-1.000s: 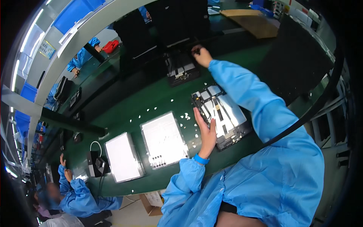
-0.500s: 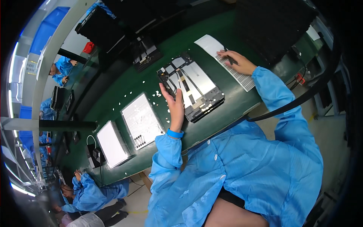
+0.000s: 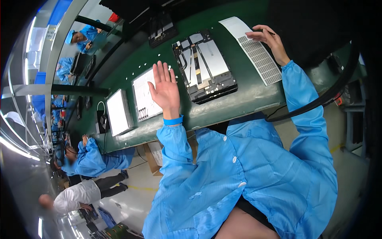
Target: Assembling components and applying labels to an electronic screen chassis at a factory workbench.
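On the green bench lies an opened tablet-like device, its silver plates and dark ribbon cables exposed. To its left my left hand is held up with the palm showing and fingers stretched, holding nothing. It covers part of a white sheet that carries several small black parts. At the right, a curved white label sheet with a grid of grey labels lies on the bench. My right hand is over its upper right edge, with a thin dark pen-like tool between the fingers, mostly hidden by them.
A stack of white sheets and a small black box with a cable stand farther left. Behind is another dark device. White scraps dot the bench. A black strap passes by my right arm. Other people work at the left.
My left hand has left the tablet-like device's side and turned palm up, away to its left. My right hand's fingers have lifted from the label sheet. The whole view has shifted.
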A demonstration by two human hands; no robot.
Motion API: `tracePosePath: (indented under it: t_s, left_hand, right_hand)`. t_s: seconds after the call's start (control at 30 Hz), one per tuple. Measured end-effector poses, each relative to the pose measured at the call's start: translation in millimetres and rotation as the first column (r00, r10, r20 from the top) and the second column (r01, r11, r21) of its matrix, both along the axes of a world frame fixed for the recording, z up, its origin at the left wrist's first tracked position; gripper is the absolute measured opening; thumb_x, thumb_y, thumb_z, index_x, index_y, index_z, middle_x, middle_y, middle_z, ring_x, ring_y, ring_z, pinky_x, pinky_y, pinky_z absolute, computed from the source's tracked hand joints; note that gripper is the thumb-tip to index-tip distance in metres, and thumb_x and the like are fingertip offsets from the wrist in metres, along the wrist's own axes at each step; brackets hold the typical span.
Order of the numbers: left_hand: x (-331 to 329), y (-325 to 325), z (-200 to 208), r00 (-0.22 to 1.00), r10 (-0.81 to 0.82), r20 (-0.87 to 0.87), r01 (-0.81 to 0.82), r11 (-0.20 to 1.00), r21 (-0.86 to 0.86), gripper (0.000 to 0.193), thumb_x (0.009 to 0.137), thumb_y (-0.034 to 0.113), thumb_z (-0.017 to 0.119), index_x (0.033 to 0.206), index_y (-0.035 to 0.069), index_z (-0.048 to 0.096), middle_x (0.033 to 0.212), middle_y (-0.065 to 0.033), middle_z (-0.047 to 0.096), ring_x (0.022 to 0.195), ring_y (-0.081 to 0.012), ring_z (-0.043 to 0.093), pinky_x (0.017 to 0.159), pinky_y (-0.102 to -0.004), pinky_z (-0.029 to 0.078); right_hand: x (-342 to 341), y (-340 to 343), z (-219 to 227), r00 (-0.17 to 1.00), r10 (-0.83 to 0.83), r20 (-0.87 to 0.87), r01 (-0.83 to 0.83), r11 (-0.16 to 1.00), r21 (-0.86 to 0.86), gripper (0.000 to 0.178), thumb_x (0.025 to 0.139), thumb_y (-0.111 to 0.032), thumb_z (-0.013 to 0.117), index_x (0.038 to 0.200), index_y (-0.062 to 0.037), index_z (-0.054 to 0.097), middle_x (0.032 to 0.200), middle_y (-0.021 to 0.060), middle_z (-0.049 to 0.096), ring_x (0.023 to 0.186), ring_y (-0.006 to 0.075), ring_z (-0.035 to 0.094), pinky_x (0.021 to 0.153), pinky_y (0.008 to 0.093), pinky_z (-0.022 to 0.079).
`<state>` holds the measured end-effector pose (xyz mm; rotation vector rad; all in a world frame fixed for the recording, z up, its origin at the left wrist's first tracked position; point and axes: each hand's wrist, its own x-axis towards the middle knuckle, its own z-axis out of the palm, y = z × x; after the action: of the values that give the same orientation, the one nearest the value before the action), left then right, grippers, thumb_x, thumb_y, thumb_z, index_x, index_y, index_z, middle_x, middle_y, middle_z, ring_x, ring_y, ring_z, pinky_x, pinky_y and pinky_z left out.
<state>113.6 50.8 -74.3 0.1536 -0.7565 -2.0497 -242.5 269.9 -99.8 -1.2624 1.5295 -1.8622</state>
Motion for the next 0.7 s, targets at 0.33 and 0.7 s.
tracePosePath:
  t_s: [0.33, 0.7]
  left_hand:
    - [14, 21, -15, 0.581, 0.813, 0.043, -0.073, 0.105, -0.992, 0.028, 0.099, 0.016, 0.057, 0.12, 0.0, 0.064, 0.106, -0.0148, 0.066, 0.091, -0.025, 0.064, 0.081, -0.0344, 0.053]
    - [-19, 137, 55, 0.793, 0.498, 0.351, 0.28, 0.214, -0.936, 0.077, 0.081, 0.018, 0.08, 0.145, -0.001, 0.043, 0.137, -0.0173, 0.056, 0.116, -0.0337, 0.061, 0.098, -0.0392, 0.049]
  right_hand:
    - [24, 1, 13, 0.349, 0.635, 0.689, -0.302, 0.772, -0.559, 0.048, 0.108, -0.036, 0.035, 0.135, 0.0032, 0.045, 0.154, 0.0285, 0.036, 0.144, 0.0421, 0.035, 0.118, 0.048, 0.034]
    - [133, 44, 70, 0.812, 0.579, 0.068, -0.58, 0.814, -0.004, 0.05, 0.108, -0.045, 0.036, 0.109, -0.0023, 0.062, 0.061, 0.0051, 0.062, 0.052, 0.0097, 0.057, 0.052, 0.0227, 0.043]
